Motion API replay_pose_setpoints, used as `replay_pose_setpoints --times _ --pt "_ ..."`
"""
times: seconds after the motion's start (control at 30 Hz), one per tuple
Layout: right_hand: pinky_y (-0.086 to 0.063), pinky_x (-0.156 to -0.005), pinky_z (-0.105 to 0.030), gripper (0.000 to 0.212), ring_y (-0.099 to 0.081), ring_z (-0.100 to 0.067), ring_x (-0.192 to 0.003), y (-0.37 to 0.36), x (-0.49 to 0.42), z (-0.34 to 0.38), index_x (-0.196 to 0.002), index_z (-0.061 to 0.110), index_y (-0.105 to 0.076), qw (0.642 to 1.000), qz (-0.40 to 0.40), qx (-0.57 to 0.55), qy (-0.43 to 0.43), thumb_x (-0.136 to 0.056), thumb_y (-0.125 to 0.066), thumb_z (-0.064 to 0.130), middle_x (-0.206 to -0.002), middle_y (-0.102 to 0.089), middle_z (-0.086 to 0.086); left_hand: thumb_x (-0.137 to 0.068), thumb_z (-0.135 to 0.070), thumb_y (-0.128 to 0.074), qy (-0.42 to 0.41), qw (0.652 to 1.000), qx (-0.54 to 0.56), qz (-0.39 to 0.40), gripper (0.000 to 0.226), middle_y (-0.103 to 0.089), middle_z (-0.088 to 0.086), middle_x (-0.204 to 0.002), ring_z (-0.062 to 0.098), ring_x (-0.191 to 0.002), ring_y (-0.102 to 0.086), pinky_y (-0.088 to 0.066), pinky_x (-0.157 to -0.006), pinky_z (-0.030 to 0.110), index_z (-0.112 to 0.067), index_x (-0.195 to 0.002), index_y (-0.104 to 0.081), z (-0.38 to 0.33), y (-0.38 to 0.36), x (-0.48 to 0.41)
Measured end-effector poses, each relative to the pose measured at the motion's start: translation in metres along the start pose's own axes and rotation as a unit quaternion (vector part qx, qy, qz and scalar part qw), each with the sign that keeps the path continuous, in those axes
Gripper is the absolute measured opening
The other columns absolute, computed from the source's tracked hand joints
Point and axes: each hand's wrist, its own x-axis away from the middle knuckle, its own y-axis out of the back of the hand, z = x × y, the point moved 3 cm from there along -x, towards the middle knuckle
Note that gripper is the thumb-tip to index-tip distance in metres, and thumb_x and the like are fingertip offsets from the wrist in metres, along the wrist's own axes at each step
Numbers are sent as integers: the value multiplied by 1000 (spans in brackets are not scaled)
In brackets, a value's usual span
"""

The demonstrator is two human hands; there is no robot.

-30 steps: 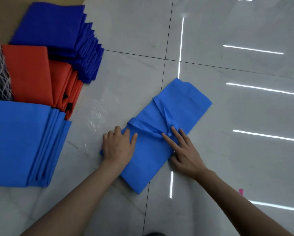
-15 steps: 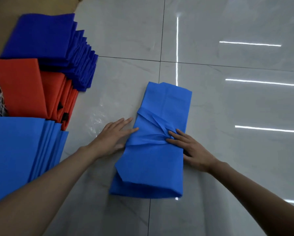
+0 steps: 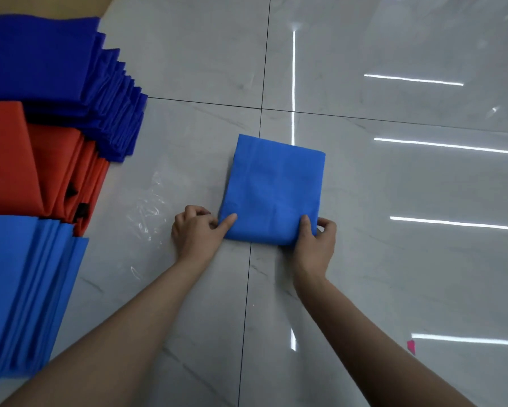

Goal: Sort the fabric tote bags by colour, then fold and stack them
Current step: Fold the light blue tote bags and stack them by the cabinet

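A light blue tote bag (image 3: 273, 189) lies folded into a compact rectangle on the grey tiled floor at the centre. My left hand (image 3: 195, 229) pinches its near left corner, thumb on top and fingers curled beneath. My right hand (image 3: 316, 239) grips the near right corner the same way. Along the left edge lie three stacks of folded bags: dark blue (image 3: 56, 71) at the back, orange-red (image 3: 26, 160) in the middle, light blue (image 3: 20, 295) nearest me.
A crumpled clear plastic film (image 3: 150, 207) lies on the floor between the stacks and the folded bag. A small pink scrap (image 3: 411, 345) sits at the lower right. Glossy tiles with light reflections stretch to the right and back.
The long strip with its handles on top has been folded in half into a short rectangle. Both hands moved from pressing the middle to holding the near corners.
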Motion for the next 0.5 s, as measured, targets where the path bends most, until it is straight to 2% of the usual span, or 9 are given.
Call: replay_pose_setpoints --times 0.07,0.17,0.2,0.23,0.3,0.33,0.37,0.4,0.5 --pt "-42 -86 -33 16 -54 -22 -91 -5 -7 2 -100 19 -49 996 -51 56 -46 -92 -52 32 -89 -55 8 -81 -59 -57 13 1000 -27 -9 45 -52 3 -112 28 -109 -41 -32 -95 33 -16 -68 -64 -5 -2 -1" --pt "-33 -97 -38 31 -48 -29 -112 -4 -14 5 -115 15 -52 970 -90 218 -58 -89 -56 30 -120 -49 -7 -83 -62 -52 19 997 -74 -14 49 -53 5 -109 29 -107 -41 -30 -93 34 -16 -67 -62 -10 -4 0" --pt "-30 -98 -38 37 -45 -30 -117 -3 -13 9 -122 14 -50 957 -95 273 -11 -88 -56 26 -127 -46 -10 -84 -61 -51 19 996 -84 -17 50 -53 5 -108 29 -106 -42 -30 -92 34 -15 -68 -64 -12 -4 0" --pt "-28 -100 -37 41 -41 -30 -121 -2 -13 12 -128 12 -48 938 -93 324 87 -87 -52 20 -132 -43 -12 -84 -59 -52 15 996 -89 -22 49 -54 5 -107 28 -105 -42 -29 -91 34 -14 -68 -63 -13 -4 1" --pt "-23 -103 -39 53 -33 -33 -127 -8 -12 18 -134 10 -46 853 -40 396 338 -82 -37 14 -141 -39 -18 -85 -53 -55 -3 996 -85 -22 45 -54 6 -103 27 -102 -43 -28 -91 33 -15 -63 -57 -13 -2 4" --pt "-20 -106 -41 57 -28 -34 -131 -15 -13 18 -137 11 -45 795 6 421 437 -81 -34 15 -145 -36 -18 -85 -51 -57 -20 996 -84 -22 43 -54 5 -101 27 -100 -44 -28 -91 33 -15 -61 -55 -12 0 7" --pt "-18 -109 -43 57 -24 -35 -136 -20 -16 18 -140 15 -43 749 58 441 491 -84 -34 20 -149 -32 -16 -85 -49 -58 -40 995 -86 -22 43 -54 5 -100 26 -98 -45 -28 -91 33 -15 -60 -55 -10 1 10" --pt "-15 -111 -45 55 -21 -36 -140 -27 -18 19 -143 20 -40 724 110 459 504 -89 -35 27 -153 -28 -12 -85 -49 -59 -56 994 -95 -20 43 -55 4 -99 26 -97 -46 -28 -92 34 -14 -61 -58 -7 3 14" --pt "-2 -115 -45 62 -6 -32 -146 -42 -19 12 -148 34 -24 701 228 520 432 -91 -13 54 -159 -12 0 -82 -55 -58 -39 985 -168 -3 45 -56 4 -100 26 -99 -47 -27 -94 36 -13 -72 -69 8 11 27"
